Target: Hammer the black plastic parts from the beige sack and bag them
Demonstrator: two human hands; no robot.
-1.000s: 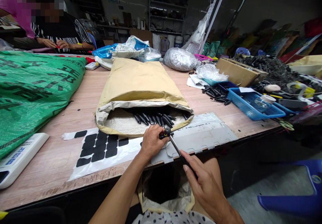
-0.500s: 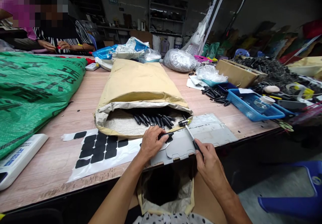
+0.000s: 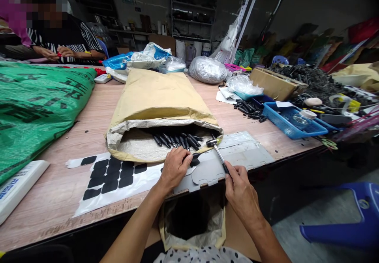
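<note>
My right hand is closed around the black grip of a small hammer. The hammer's head is over the grey board, beside the bag's mouth. My left hand has its fingers closed on a slim black piece, partly hidden, low over the board. Just beyond it, several black pen-like pieces lie in the open mouth of a tan paper bag. Left of my left hand, a white sheet carries rows of black rounded squares.
A green woven sack and a white box-like device lie at left. A blue basket, loose black parts and a cardboard box stand at right. An open bag is below the table edge. A co-worker sits across, far left.
The whole view has shifted slightly left. My left hand still grips the black piece, and the right hand still holds the hammer in nearly the same place by the bag's mouth.
</note>
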